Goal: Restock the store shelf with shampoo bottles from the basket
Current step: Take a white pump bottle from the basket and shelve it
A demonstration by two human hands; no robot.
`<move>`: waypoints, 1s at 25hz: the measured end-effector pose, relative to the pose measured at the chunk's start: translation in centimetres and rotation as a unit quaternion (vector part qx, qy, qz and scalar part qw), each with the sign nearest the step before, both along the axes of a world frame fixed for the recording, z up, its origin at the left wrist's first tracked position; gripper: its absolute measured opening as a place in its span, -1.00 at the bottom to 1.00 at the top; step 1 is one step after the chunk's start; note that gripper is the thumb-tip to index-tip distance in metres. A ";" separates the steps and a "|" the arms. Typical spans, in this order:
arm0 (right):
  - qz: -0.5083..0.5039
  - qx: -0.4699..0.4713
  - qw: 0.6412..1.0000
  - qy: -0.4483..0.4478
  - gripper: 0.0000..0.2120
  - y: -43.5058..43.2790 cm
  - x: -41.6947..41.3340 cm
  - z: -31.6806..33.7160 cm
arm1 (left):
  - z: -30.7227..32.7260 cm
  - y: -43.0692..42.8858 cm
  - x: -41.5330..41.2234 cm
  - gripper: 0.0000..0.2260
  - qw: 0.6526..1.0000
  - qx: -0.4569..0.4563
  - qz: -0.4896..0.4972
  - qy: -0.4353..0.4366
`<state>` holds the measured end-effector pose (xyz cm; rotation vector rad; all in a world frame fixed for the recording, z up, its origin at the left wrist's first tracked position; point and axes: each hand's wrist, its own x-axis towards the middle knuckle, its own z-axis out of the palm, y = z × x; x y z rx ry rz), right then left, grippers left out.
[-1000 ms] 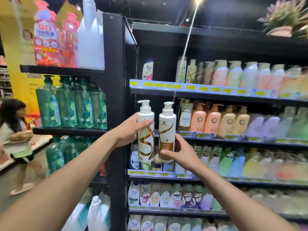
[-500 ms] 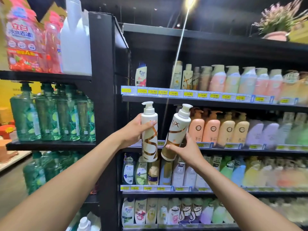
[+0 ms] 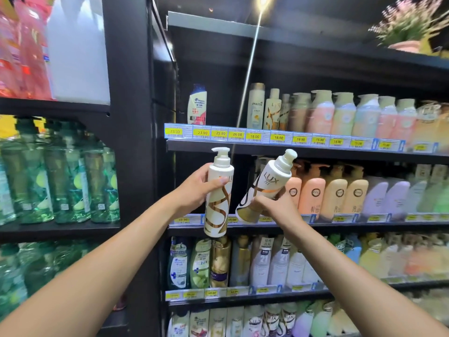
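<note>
Got a shampoo bottle in each hand, both held up in front of the middle shelf (image 3: 364, 226). My left grip (image 3: 196, 188) is wrapped round the upper half of the left bottle (image 3: 217, 205), thumb across the front. That one hangs straight with the pump up, and its base dips below the shelf's price strip (image 3: 345, 218). My right grip (image 3: 274, 205) is clamped on the lower part of the right bottle (image 3: 264, 188). It's tilted, with the pump tipped up and right, over the left end of the shelf, just beside the peach bottles (image 3: 312, 190) standing there. The two bottles are close together, side by side. Neither one is sitting on the shelf yet, both are fully in my hands.
</note>
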<state>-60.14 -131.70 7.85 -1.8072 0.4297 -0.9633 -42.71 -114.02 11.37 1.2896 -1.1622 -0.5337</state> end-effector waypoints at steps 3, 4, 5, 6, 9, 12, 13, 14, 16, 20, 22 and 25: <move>0.026 -0.025 0.999 -0.007 -0.53 -0.5 1.0 0.5 | -0.5 0.1 0.1 -0.55 1.000 -0.009 -0.010 0.005; 0.029 -0.040 0.999 -0.002 -0.53 -0.6 1.3 0.7 | -0.6 0.2 0.2 -0.57 1.000 -0.012 -0.010 0.004; 0.027 -0.059 0.998 0.006 -0.52 -0.7 1.7 1.0 | -0.8 0.3 0.3 -0.57 1.000 -0.012 -0.004 0.000; 0.021 -0.080 0.997 0.011 -0.50 -0.8 2.0 1.2 | -0.9 0.4 0.4 -0.57 1.000 -0.009 0.003 -0.010; -0.003 -0.134 0.991 0.025 -0.40 -1.6 3.1 1.3 | -1.3 0.5 0.8 -0.58 0.999 -0.001 0.026 -0.031; 0.002 -0.178 0.982 0.058 -0.36 -1.8 3.7 1.6 | -1.5 0.6 0.8 -0.60 0.999 0.003 0.040 -0.031; -0.001 -0.193 0.979 0.066 -0.37 -1.9 3.9 1.7 | -1.6 0.6 0.8 -0.61 0.999 0.003 0.042 -0.031; -0.009 -0.208 0.976 0.071 -0.39 -2.1 4.3 1.8 | -1.6 0.7 0.8 -0.62 0.998 0.003 0.046 -0.031; -0.029 -0.230 0.970 0.078 -0.42 -2.3 4.8 2.1 | -1.8 0.9 1.0 -0.63 0.998 0.009 0.052 -0.032; -0.042 -0.236 0.968 0.077 -0.44 -2.5 5.6 1.7 | -1.9 1.2 1.3 -0.63 0.997 0.009 0.062 -0.041; -0.044 -0.237 0.966 0.089 -0.45 -2.5 5.9 1.1 | -1.9 1.4 1.3 -0.61 0.997 0.006 0.065 -0.038; -0.045 -0.227 0.966 0.117 -0.47 -2.4 6.4 0.1 | -1.9 1.5 1.4 -0.58 0.997 0.002 0.068 -0.033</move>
